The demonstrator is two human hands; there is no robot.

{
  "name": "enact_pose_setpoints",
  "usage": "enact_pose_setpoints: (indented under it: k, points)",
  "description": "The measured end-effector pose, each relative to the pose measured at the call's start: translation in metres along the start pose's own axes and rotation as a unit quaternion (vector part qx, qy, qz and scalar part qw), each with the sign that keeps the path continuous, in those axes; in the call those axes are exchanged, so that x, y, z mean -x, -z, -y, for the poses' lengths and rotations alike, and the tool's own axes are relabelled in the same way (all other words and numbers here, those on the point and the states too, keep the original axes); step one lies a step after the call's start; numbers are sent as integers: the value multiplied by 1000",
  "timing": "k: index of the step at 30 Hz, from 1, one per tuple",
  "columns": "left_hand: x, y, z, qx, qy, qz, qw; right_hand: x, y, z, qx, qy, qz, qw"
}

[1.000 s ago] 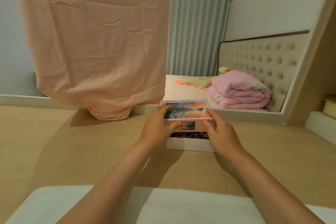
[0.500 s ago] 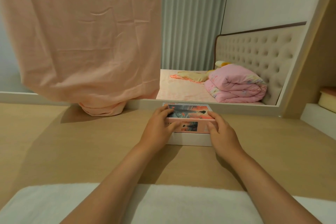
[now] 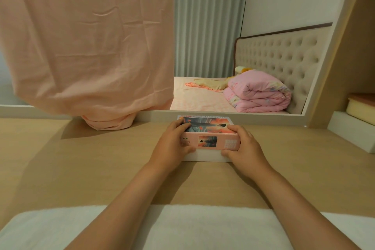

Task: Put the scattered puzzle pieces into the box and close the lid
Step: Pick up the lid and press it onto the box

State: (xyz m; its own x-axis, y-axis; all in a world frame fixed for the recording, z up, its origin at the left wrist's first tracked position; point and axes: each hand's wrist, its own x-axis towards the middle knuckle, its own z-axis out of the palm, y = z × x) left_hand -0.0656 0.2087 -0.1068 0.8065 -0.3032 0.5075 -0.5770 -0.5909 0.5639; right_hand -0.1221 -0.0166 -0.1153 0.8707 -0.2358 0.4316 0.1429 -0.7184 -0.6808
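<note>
At the desk's far edge: the box (image 3: 205,156) is set on the desk (image 3: 101,158), close to the white frame (image 3: 154,114) behind it. The lid (image 3: 209,141) is lowered over it but not fully seated, and a white strip of the box is left showing beneath the lid's pink front.
Left hand (image 3: 172,144): clamped on the lid's left end, fingers laid over the printed top, thumb pressed at the lower front edge.
Right hand (image 3: 245,148): clamped on the lid's right end in the same way.
Puzzle pieces: none are seen loose on the desk. They are judged to be inside, though the inside is hidden.
Jamming: if one end is pushed down ahead of the other, the lid is likely to be cocked and wedged on the box walls.
Trapped piece: a piece heaped above the rim could be pinched or bent. This cannot be checked from here.
Crushing: the lid's thin sides could be buckled if a stuck lid is forced by the thumbs.
Sliding: the box could be shoved back against the frame if the push is made forward rather than straight down.
</note>
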Motion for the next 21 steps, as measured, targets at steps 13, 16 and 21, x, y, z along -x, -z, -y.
enact_pose_setpoints:
  k: [13,16,21]
  points:
    - [-32,16,-17,-95,7,45,994,-19,4,15,84,23,27,996]
    - [-56,15,-21,-137,18,155,978,-37,13,20,88,11,61,994]
    - [-79,7,-16,-121,65,247,959,-63,20,22,47,-39,165,984]
